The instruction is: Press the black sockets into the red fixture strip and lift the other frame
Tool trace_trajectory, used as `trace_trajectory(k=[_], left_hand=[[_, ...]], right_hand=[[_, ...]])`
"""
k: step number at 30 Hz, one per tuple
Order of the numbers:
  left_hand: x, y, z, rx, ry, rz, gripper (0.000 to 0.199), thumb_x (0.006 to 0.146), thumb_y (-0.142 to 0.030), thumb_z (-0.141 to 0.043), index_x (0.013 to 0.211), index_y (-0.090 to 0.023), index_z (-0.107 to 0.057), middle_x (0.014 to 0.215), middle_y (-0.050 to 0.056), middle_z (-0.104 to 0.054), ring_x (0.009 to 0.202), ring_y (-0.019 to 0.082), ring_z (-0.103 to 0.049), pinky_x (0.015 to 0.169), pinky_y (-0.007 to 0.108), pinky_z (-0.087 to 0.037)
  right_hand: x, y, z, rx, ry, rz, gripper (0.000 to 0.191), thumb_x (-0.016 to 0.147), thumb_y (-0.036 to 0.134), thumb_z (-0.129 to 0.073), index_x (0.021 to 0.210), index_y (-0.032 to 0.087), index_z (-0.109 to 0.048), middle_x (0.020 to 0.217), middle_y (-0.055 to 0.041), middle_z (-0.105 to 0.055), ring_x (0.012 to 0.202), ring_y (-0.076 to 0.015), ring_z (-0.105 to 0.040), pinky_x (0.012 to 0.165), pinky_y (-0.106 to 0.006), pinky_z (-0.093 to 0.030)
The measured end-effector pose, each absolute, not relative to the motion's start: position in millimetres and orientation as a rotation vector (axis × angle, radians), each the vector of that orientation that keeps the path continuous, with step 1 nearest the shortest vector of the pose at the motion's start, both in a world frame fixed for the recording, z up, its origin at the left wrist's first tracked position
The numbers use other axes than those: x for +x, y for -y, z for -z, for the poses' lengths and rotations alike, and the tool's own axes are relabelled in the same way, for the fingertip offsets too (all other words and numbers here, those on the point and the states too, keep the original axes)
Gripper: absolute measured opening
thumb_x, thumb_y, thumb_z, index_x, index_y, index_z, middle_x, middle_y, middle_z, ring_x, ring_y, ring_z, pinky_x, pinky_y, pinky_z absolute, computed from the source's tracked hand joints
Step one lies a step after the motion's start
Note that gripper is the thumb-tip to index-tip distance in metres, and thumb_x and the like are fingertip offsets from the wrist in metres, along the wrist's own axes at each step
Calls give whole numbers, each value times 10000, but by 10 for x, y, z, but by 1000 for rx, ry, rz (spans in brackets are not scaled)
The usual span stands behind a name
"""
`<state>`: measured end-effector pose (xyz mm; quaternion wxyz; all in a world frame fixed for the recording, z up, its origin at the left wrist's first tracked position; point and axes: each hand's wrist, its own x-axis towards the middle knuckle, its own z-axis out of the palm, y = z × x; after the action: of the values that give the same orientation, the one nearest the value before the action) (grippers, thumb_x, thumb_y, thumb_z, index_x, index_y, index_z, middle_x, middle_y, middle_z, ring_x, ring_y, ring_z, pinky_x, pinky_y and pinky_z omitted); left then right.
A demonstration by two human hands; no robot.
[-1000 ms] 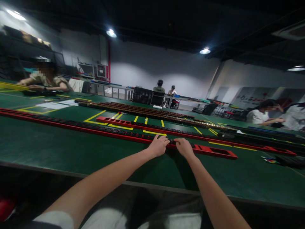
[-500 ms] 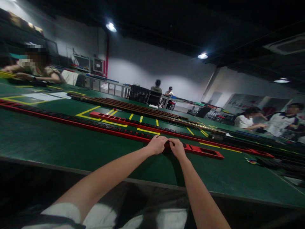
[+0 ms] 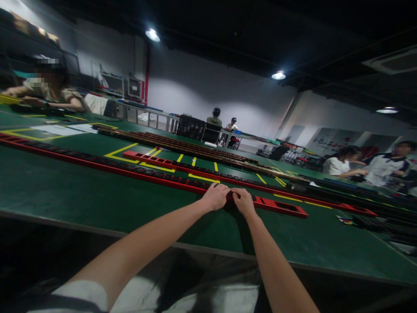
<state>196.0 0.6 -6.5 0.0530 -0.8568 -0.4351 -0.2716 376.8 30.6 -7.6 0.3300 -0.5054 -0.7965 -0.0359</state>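
A long, narrow red frame (image 3: 189, 187) runs slantwise across the green table in front of me. Black blocks (image 3: 148, 173) sit in a row along its slots. My left hand (image 3: 215, 197) is closed over the frame right of centre, fingers bent across its top. Just to the right, my right hand (image 3: 243, 202) is closed at the same strip, its thumb and fingertips pressed together close to the left fingers. Whatever lies between those fingertips is hidden. Past my right hand the frame shows open slots at its end.
Behind lies a second red frame (image 3: 224, 174) with black blocks. Farther back are long brown strips (image 3: 182, 147). Yellow tape (image 3: 156, 166) marks the green table (image 3: 107, 191). White papers (image 3: 58, 130) lie left, coloured-ended cables (image 3: 347, 221) right. Several people sit at other places.
The view has shifted very slightly. Both hands stay at the same spot on the red frame, with no clear finger movement.
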Motion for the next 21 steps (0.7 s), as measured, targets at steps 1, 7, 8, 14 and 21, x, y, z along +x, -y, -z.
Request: trace_trajectory(k=[1,7,8,14,21], left_hand=[[1960,-4,75,-2600,1326,826,431,900,-174,-432,1312,-173,-559,1388,92,-585,1303,224,-497,1177,466,-301],[1953,10,83,-2587,1375,807,438,902,-177,-433,1323,-192,-553,1402,89,-575,1340,235,-463,1206,514,-249],[1949,16,78,-2593,1366,805,444,902,-177,-433,1330,-189,-548,1400,90,-577,1340,234,-463,1208,513,-247],[1928,18,101,-2619,1360,826,511,894,-163,-423,1400,-178,-490,1420,89,-566,1336,219,-472,1209,490,-250],[1922,-19,134,-2608,1333,788,500,890,-163,-448,1386,-191,-506,1412,94,-563,1330,218,-473,1211,472,-249]], right_hand=[[3766,-300,75,-1320,2089,93,303,874,160,-507,1021,187,-770,1089,-76,-754,1048,-215,-670,1007,-361,-503],[3773,-298,79,-1302,2090,100,301,877,159,-506,1013,194,-772,1085,-73,-754,1045,-215,-665,999,-364,-505],[3780,-302,81,-1299,2087,101,300,876,161,-506,1012,186,-772,1081,-78,-754,1041,-218,-665,997,-366,-505],[3782,-336,122,-1290,2076,78,309,862,167,-511,1029,188,-771,1076,-75,-756,1031,-209,-671,992,-347,-503],[3883,-274,-18,-1231,1851,44,347,875,223,-482,1087,174,-752,1155,-107,-730,1106,-230,-654,1029,-396,-487]])
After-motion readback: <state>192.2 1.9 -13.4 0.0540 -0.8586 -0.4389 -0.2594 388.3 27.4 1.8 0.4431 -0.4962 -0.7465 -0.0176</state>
